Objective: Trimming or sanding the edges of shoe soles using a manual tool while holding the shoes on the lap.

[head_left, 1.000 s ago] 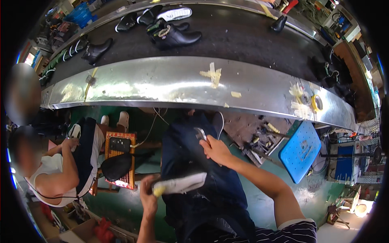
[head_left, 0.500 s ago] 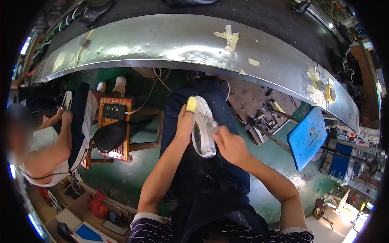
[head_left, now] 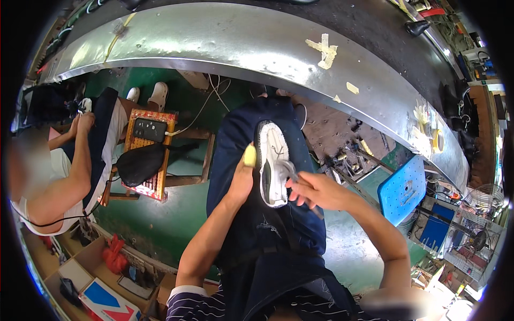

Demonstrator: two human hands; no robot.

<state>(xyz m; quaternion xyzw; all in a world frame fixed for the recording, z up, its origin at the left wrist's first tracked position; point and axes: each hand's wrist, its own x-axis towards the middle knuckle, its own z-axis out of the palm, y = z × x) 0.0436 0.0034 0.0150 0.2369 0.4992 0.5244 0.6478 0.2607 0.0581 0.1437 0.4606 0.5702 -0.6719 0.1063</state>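
Observation:
A white shoe (head_left: pixel 276 148) with a dark opening and a rough, stitched-looking edge lies lengthwise on my dark-clad lap, toe away from me. My left hand (head_left: pixel 242 179) grips its left side; a yellow cover (head_left: pixel 249 156) wraps the thumb, and the other fingers are mostly hidden. On the right, my right hand (head_left: pixel 316 191) is closed around a slim-handled tool with a curved grey metal head (head_left: pixel 286 169). That head is over the right side of the shoe, apparently touching it. Blur hides the tool's exact kind.
A metal-edged bench (head_left: pixel 214 40) spans the far side. A blue stool (head_left: pixel 401 190) stands right, near a board with scattered tools (head_left: pixel 348 155). Left, a woven-top stool (head_left: pixel 140 119) bears a black device and black bag. Another person's hands (head_left: pixel 83 122) hold a shoe at far left.
The shoe has turned on my lap, showing more of its stitched edge. My left thumb moved down from near the toe. My right hand shifted right and slightly lower with the tool.

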